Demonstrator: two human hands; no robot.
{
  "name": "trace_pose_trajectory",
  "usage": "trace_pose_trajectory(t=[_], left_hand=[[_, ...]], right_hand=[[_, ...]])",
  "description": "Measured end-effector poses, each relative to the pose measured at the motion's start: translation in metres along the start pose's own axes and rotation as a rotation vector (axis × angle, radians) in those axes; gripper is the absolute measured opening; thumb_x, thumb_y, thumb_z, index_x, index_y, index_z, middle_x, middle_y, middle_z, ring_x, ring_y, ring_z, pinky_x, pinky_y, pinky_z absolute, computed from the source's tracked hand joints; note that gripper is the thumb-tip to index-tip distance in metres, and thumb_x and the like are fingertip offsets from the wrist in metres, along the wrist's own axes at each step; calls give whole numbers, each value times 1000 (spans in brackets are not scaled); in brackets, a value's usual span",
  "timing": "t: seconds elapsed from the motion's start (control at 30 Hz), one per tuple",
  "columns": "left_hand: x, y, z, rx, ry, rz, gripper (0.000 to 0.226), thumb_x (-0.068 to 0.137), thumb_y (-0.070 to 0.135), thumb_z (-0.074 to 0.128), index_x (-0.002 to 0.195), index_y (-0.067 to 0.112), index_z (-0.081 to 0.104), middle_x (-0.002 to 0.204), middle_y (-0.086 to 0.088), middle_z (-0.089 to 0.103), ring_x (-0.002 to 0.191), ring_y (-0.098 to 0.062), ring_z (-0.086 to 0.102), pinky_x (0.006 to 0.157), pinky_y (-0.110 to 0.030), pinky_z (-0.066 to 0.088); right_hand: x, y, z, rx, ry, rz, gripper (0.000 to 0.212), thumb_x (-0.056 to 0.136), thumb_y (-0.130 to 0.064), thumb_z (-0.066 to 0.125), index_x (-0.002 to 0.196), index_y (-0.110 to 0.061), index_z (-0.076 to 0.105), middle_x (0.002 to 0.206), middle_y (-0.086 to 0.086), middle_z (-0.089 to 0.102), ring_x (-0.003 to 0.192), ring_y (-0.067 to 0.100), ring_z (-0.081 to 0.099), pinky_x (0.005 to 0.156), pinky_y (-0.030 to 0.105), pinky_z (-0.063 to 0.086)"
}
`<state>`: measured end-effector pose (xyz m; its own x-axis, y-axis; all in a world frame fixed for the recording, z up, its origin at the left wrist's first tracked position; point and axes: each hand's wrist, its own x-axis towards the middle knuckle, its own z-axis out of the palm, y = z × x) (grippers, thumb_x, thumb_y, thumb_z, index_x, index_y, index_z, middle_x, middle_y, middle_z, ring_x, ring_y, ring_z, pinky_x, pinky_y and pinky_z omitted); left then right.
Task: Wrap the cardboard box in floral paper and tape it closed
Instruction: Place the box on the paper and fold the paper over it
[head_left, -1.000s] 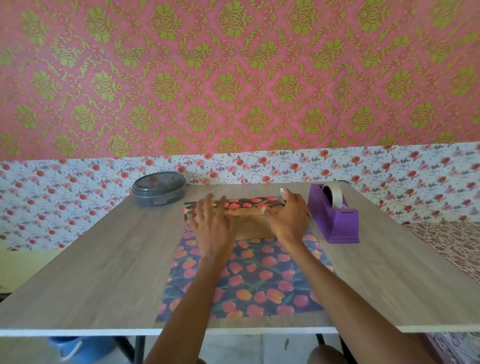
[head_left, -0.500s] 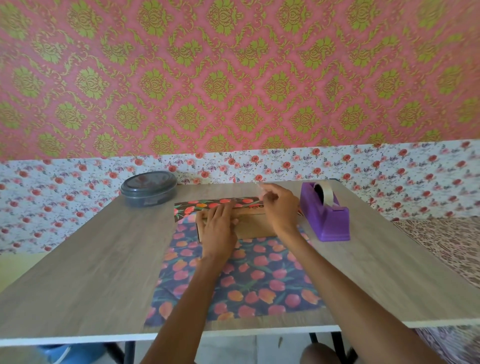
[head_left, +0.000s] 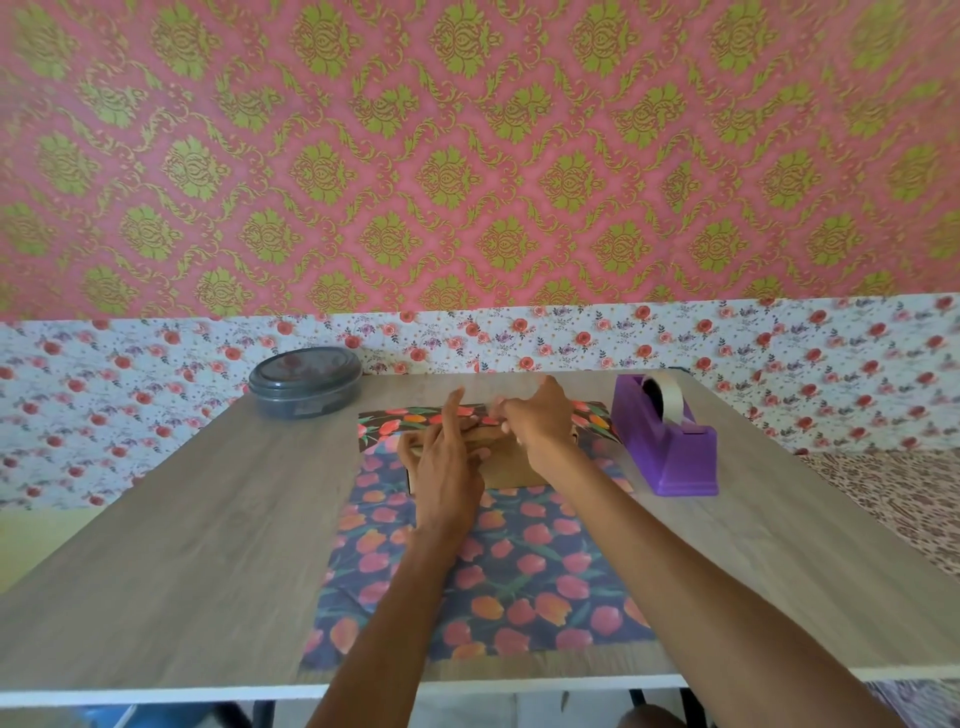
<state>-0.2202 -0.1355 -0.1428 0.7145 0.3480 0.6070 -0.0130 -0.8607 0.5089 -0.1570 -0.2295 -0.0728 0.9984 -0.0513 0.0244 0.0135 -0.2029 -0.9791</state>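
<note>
A brown cardboard box (head_left: 511, 467) lies on a dark floral paper sheet (head_left: 498, 577) spread on the wooden table (head_left: 182, 545). The sheet's far edge (head_left: 395, 423) is folded over the box top. My left hand (head_left: 447, 470) lies flat on the box, its straight fingers pressing down the folded edge. My right hand (head_left: 535, 423) is over the middle of the box top, its blurred fingertips down at the paper edge and pinching what looks like a short strip of clear tape. Both hands hide most of the box top.
A purple tape dispenser (head_left: 670, 447) with a roll stands just right of the box. At the table's back left corner sits a grey lidded round container (head_left: 305, 382). The patterned wall runs close behind the table. The table's front edge (head_left: 156, 693) is near me.
My right hand has moved left from the dispenser side to the middle of the folded edge. My left hand has settled flat on the box.
</note>
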Motion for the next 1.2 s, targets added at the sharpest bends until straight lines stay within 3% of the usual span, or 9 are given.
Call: trace_pose_trajectory(t=[0.13, 0.3, 0.43, 0.63, 0.73, 0.83, 0.97, 1.07, 1.2], left_hand=[[0, 1, -2, -18, 14, 0, 94, 72, -5, 64, 146, 30, 18, 107, 11, 65, 115, -17, 53, 112, -53, 18], [-1, 2, -3, -13, 14, -5, 91, 74, -2, 65, 145, 30, 18, 107, 10, 65, 117, -16, 53, 113, -51, 17], [0, 4, -3, -1, 12, -20, 89, 75, -1, 66, 145, 30, 20, 107, 10, 65, 117, -16, 52, 112, -48, 14], [-1, 5, -4, -7, 14, -30, 82, 80, 5, 68, 145, 29, 23, 111, 9, 64, 120, -15, 50, 111, -45, 11], [-1, 6, -5, 7, 12, -25, 76, 82, 9, 68, 142, 30, 28, 114, 9, 64, 121, -15, 50, 109, -43, 13], [-1, 4, -3, 100, 3, 20, 58, 85, 19, 69, 135, 32, 42, 120, 8, 63, 122, -16, 50, 109, -47, 16], [-2, 0, 1, 167, -4, 81, 42, 84, 13, 66, 123, 29, 61, 121, 8, 62, 119, -19, 50, 105, -56, 26], [-2, -1, 1, 141, 8, 72, 40, 83, 11, 67, 118, 28, 63, 118, 8, 63, 117, -19, 51, 103, -57, 28], [-3, 2, 0, 154, 4, 58, 40, 84, 11, 67, 119, 31, 62, 119, 9, 62, 118, -18, 50, 106, -56, 24]], right_hand=[[-4, -3, -3, 41, -6, 43, 58, 77, -4, 76, 126, -11, 46, 91, 11, 72, 51, 13, 60, 52, 26, 48], [-6, -5, -9, 54, -33, 57, 50, 74, 3, 75, 105, -15, 40, 78, 2, 68, 53, 16, 60, 59, 32, 56], [-7, -7, -11, 38, -38, 44, 36, 77, 1, 75, 79, -14, 41, 77, 13, 73, 57, 21, 62, 75, 39, 59], [-6, -9, -12, -1, -48, 40, 39, 76, 4, 74, 69, -15, 41, 69, 8, 66, 57, 22, 61, 78, 42, 59], [-4, -11, -16, -25, -49, 42, 35, 75, 4, 74, 71, -13, 44, 67, 8, 63, 60, 22, 63, 77, 41, 59], [2, -12, -24, -99, -60, 38, 24, 80, 0, 70, 97, -8, 54, 74, 13, 70, 56, 18, 59, 62, 30, 57], [13, -15, -35, -276, -272, -23, 49, 87, -3, 63, 132, -4, 44, 72, 4, 63, 47, 10, 45, 36, 18, 31], [23, -23, -41, -458, -447, -97, 61, 91, -10, 65, 144, -9, 33, 73, 3, 61, 50, 10, 44, 42, 21, 28], [38, -34, -42, -605, -522, -181, 60, 91, -21, 68, 143, -14, 37, 77, 4, 62, 53, 11, 46, 46, 23, 32]])
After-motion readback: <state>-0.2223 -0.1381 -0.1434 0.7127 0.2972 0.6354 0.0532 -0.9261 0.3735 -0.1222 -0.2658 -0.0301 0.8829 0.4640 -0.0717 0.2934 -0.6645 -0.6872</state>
